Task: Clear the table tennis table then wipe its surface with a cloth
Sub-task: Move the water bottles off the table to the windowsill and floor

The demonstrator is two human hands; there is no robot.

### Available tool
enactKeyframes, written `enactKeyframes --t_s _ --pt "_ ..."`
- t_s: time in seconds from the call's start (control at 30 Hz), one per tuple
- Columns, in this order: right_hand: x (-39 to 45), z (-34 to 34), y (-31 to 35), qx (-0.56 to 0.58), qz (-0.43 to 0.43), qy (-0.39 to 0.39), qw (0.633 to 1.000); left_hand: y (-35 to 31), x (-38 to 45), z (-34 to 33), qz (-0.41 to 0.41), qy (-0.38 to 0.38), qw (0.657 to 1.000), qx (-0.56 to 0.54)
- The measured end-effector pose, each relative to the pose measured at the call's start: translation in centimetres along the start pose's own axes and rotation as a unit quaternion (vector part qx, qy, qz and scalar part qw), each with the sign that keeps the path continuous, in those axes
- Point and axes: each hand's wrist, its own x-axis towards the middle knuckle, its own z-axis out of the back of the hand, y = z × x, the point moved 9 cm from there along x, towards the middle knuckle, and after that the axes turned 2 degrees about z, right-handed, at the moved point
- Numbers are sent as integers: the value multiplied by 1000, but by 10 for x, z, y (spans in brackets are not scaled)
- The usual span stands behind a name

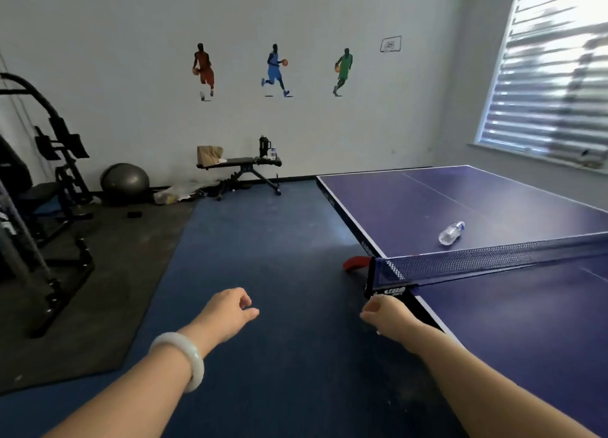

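water bottle [451, 233] lies on its side on the far half of the table tennis surface [493, 322], just beyond the net [493, 260], long axis diagonal, cap end pointing up-right away from the net. red paddle [355, 262] pokes out at the surface edge by the net post. left hand [227, 312] hangs loosely curled over the floor, holding nothing. right hand [383, 311] is curled near the net clamp; can't tell if it grips anything. risk: the round bottle could roll off if nudged in a reach over the net; a sleeve or arm may snag the net. no cloth in view.

Purple table [477, 204] — clear bottle [450, 233], red paddle [355, 262].
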Motion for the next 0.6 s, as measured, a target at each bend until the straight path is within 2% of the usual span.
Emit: enactKeyframes --t_s 0.2,0.43,0.6 --pt "115 25 -4 -18 -43 -24 999 -47 140 -35 -63 57 996 -4" --pt "306 64 10 24 -29 -49 998 -100 322 -59 -102 96 990 20" --pt "414 93 -1 46 -59 -53 996 -146 445 -55 -120 91 988 16"
